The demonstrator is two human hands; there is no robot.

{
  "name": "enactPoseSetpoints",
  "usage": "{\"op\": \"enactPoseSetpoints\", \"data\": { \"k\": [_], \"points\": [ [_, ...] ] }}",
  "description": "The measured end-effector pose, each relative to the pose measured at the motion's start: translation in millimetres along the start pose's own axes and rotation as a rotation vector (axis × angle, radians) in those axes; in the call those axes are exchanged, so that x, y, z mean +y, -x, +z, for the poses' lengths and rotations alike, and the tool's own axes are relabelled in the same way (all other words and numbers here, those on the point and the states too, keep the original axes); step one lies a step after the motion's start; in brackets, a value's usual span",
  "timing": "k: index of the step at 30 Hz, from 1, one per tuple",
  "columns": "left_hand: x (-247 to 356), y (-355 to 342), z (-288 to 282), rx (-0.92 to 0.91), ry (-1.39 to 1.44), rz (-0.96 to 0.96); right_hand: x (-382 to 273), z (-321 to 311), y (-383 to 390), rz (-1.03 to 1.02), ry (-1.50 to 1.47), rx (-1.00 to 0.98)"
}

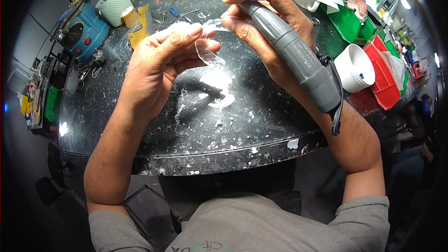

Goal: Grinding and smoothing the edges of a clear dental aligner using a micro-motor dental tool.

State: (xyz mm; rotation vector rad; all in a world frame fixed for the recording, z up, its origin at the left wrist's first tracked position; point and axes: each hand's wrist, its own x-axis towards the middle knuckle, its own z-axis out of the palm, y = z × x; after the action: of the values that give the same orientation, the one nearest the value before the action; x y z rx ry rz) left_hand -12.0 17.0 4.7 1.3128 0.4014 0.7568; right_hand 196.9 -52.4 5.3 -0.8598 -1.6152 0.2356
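Note:
A clear, curved plastic dental aligner (208,57) is pinched between the thumb and fingers of my left hand (158,65), above the black worktop. My right hand (270,60) is closed round a dark grey rotary handpiece (298,58), its narrow end pointing up and left and its cord end toward my right forearm. The right thumb and fingertips come close to the far end of the aligner; whether they touch it I cannot tell. The handpiece's working tip is hard to make out.
A blue machine (86,35) and a pale green basket (115,10) of tools stand at the back left, beside a small yellowish jar (129,17). At right are a white tub (352,71), a red bin (383,77) and a green bin (343,24). White scraps speckle the worktop (186,130).

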Motion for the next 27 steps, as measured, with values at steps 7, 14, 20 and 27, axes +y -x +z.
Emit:
{"op": "enactPoseSetpoints", "data": {
  "k": [7, 14, 20, 27],
  "points": [
    [0, -1, 2, -0.042, 0.020, 0.007, 1, -1, 0, 0.046, -0.001, 0.024],
    [2, 0, 9, 0.029, 0.080, 0.031, 0, -10, -8, -0.028, 0.159, 0.140],
    [1, 0, 6, 0.033, 0.126, 0.045, 2, -1, -3, -0.077, 0.057, 0.188],
    [-7, -1, 6, 0.045, 0.156, 0.058, 7, 5, 5, -0.155, 0.038, -0.030]
  ]
}}
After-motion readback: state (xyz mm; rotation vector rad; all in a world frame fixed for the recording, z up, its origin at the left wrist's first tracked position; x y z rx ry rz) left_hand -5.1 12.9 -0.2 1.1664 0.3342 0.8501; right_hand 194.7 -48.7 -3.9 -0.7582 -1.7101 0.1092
